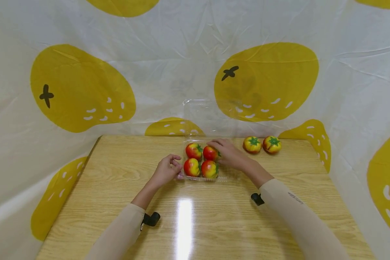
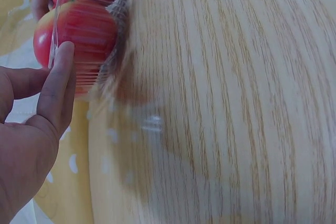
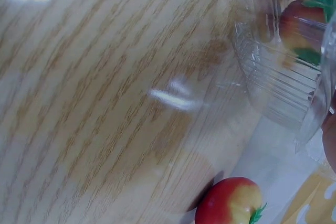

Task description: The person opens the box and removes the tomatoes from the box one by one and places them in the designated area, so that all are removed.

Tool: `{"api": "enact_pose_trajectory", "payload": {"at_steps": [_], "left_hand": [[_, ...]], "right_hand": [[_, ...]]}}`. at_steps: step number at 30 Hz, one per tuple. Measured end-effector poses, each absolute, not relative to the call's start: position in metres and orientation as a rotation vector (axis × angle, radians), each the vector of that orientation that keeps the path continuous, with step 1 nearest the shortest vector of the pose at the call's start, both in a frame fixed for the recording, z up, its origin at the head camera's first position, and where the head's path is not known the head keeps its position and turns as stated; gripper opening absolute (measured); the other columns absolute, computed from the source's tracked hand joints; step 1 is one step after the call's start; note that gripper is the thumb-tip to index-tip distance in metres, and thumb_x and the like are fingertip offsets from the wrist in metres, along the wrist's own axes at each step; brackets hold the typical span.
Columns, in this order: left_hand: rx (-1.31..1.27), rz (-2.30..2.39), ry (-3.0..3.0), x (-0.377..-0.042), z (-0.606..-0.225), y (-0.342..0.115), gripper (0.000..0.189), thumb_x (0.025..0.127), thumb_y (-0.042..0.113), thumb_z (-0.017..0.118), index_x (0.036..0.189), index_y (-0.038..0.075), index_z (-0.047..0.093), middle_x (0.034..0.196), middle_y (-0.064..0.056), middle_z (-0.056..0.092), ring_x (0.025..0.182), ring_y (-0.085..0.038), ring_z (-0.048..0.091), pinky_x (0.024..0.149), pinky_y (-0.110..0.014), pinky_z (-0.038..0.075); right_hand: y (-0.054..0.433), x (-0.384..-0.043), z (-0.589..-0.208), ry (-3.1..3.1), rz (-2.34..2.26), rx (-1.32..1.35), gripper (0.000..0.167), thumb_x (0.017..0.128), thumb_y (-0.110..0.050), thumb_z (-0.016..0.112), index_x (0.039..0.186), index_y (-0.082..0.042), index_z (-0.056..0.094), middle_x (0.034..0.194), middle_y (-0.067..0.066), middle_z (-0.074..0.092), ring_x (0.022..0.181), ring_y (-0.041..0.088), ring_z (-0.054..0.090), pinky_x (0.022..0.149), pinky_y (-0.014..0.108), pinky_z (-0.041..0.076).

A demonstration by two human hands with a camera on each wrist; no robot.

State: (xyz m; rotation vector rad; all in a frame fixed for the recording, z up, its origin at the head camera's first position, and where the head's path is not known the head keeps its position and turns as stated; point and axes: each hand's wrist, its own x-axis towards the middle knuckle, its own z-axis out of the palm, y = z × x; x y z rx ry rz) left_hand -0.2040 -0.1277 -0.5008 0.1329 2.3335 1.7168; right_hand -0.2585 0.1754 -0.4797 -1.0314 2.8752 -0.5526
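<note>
Left hand: pinching the left wall of a clear, ribbed plastic hinged box between thumb and fingers.
Plastic box: open on the pale wood-grain table, near its far edge, lid raised at the back.
Boxed fruits: four, round, red-and-yellow, green-leaved, two by two toward the left side.
Right hand: over the far-right boxed fruit, fingers on its top; grasping or only touching, cannot tell.
Loose fruits: two alike, side by side right of the box.
</note>
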Motion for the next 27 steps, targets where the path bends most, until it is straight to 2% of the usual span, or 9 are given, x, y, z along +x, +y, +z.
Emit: {"api": "enact_pose_trajectory", "payload": {"at_steps": [7,14,23,27], "left_hand": [[0.118,1.715,2.315,-0.203,-0.498,-0.128,0.038,0.098,-0.001,0.066,0.134,-0.007,0.055,0.097,-0.015,0.059,0.067,-0.017,0.071,0.063,-0.034,0.064],[0.122,1.724,2.306,-0.203,-0.497,-0.127,0.038,0.098,-0.001,0.066,0.134,-0.007,0.055,0.097,-0.015,0.059,0.066,-0.016,0.07,0.065,-0.042,0.065],[0.105,1.772,2.253,-0.203,-0.498,-0.126,0.038,0.098,-0.004,0.064,0.134,-0.008,0.053,0.097,-0.015,0.058,0.066,-0.018,0.071,0.065,-0.039,0.066],[0.1,1.778,2.246,-0.202,-0.498,-0.126,0.038,0.098,-0.004,0.064,0.134,-0.008,0.053,0.098,-0.016,0.057,0.066,-0.019,0.071,0.067,-0.043,0.066]], "right_hand": [[0.174,-0.261,-0.485,2.873,-0.59,-1.04,0.076,0.085,-0.002,0.084,0.152,-0.009,0.049,0.153,0.017,0.045,0.142,0.038,0.042,0.12,0.056,0.037],[0.172,-0.261,-0.488,2.893,-0.617,-1.061,0.076,0.082,0.0,0.084,0.15,-0.005,0.05,0.149,0.02,0.047,0.138,0.04,0.044,0.119,0.056,0.04],[0.168,-0.262,-0.493,2.921,-0.63,-1.103,0.07,0.082,-0.001,0.086,0.144,-0.006,0.054,0.145,0.018,0.05,0.137,0.038,0.045,0.118,0.055,0.041],[0.168,-0.262,-0.494,2.935,-0.64,-1.134,0.069,0.08,0.003,0.085,0.141,-0.004,0.054,0.144,0.019,0.051,0.136,0.039,0.046,0.118,0.055,0.041]]}}
